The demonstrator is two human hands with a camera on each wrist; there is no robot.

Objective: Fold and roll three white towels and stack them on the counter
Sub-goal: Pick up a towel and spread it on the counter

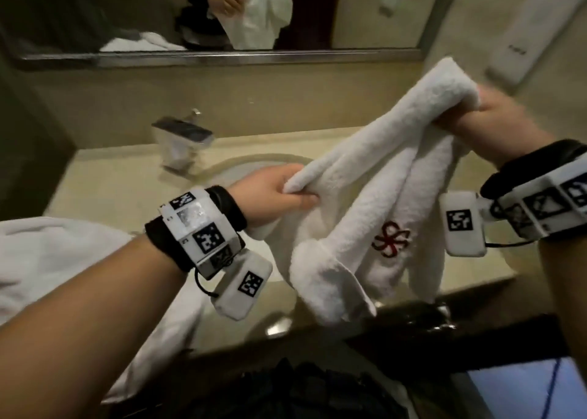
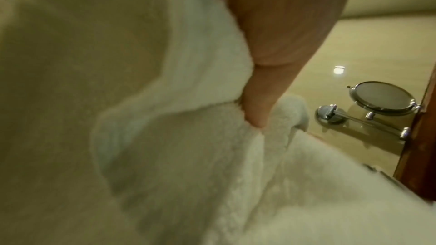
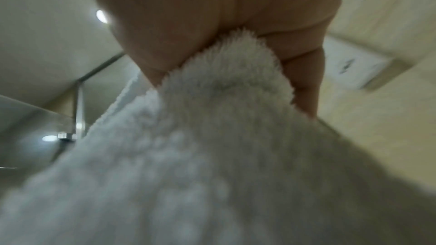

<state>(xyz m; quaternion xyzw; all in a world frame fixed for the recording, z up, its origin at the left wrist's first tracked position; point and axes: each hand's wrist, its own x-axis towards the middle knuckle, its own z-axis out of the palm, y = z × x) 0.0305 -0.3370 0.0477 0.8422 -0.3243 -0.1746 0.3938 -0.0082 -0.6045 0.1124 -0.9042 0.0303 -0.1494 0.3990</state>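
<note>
A white towel (image 1: 365,196) with a red and black embroidered flower mark hangs bunched in the air above the sink. My left hand (image 1: 282,193) grips its lower left corner, fingers curled round the cloth. My right hand (image 1: 486,123) holds the upper right end higher up. In the left wrist view my thumb presses into the towel (image 2: 188,156). In the right wrist view the towel (image 3: 212,146) comes out of my curled fingers (image 3: 304,81). More white towel cloth (image 1: 54,266) lies heaped on the counter at the left.
A beige counter (image 1: 104,177) holds a round sink (image 1: 228,170) with a chrome tap (image 1: 182,142) behind it. A wall mirror (image 1: 127,15) reflects the towel. A white wall unit (image 1: 527,34) hangs at the right. A round shaving mirror (image 2: 383,98) sits on the wall.
</note>
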